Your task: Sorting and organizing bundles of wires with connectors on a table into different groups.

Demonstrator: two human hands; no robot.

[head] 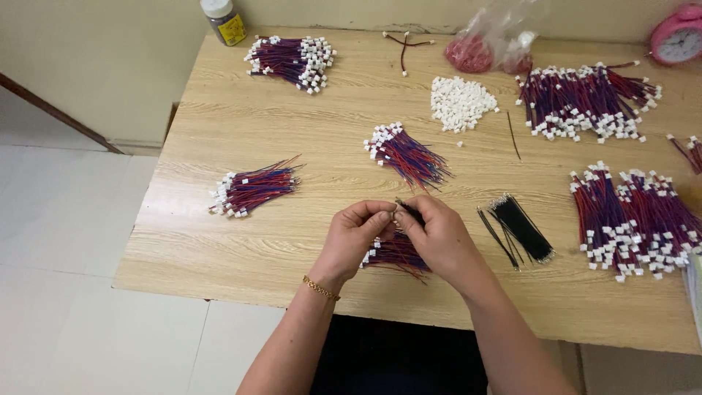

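My left hand (356,235) and my right hand (437,232) meet fingertip to fingertip over the near middle of the wooden table (219,241). Together they pinch a thin black wire (406,209) that sticks out between them; what is at its tip is too small to see. Under my hands lies a bundle of red and blue wires with white connectors (395,254), partly hidden. A bunch of black wires (521,227) lies just right of my right hand. A gold bracelet (320,288) sits on my left wrist.
Red-blue wire bundles lie at the left (252,190), centre (406,153), back left (292,60), back right (585,102) and right (632,219). A pile of loose white connectors (459,102), a plastic bag (490,44), a jar (223,18) and a pink clock (678,35) stand at the back.
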